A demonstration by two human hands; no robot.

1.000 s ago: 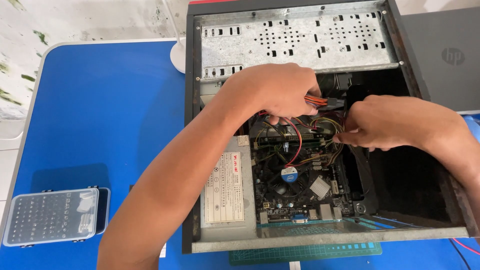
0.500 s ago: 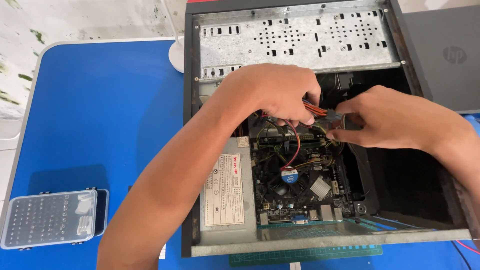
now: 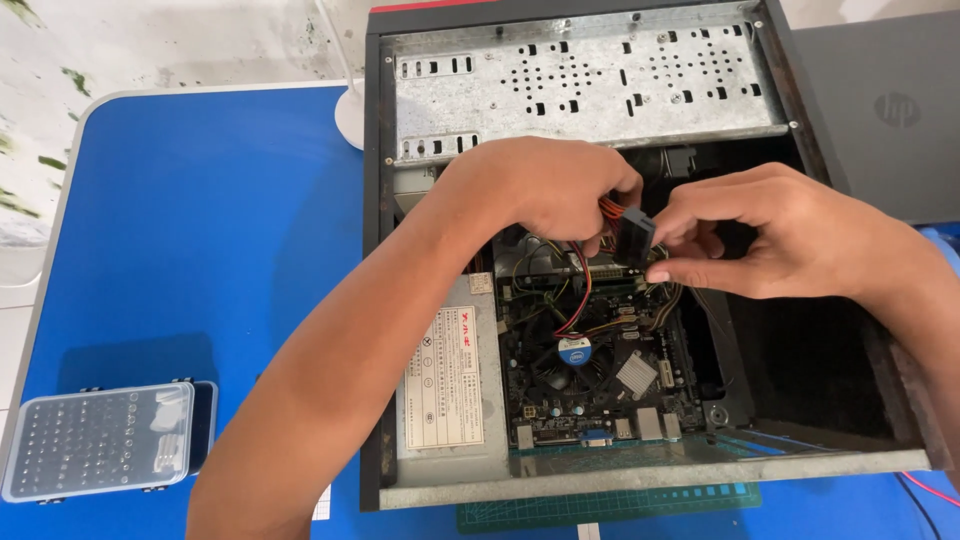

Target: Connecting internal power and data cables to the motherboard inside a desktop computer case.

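At the far left I see a clear plastic case of small screwdriver bits (image 3: 97, 440) lying on the blue tabletop (image 3: 200, 250), well apart from my hands. Next comes the open black desktop computer case (image 3: 372, 300) lying on its side, with the grey boxy power supply (image 3: 450, 385) along its left wall and the dark motherboard (image 3: 600, 370) just beside it.

My left hand (image 3: 540, 190) reaches in over the motherboard, fingers curled shut around a bundle of orange, red and yellow wires (image 3: 610, 208) where they run into the small black plastic connector (image 3: 634, 238). That connector sits between my two hands, raised above the board. My right hand (image 3: 790, 235) comes in from the right, thumb and fingertips pinched closed on the connector's right side. The two hands are close together, nearly touching across the plug.

My left forearm covers part of the power supply and the case's left interior. The hands hide the drive bay area under the perforated grey metal plate (image 3: 590, 85). I cannot make out the connector's pins or whether it is mated to anything. The lower right of the case interior is in deep shadow. A grey laptop lid (image 3: 890, 110) is cut off at the right edge.
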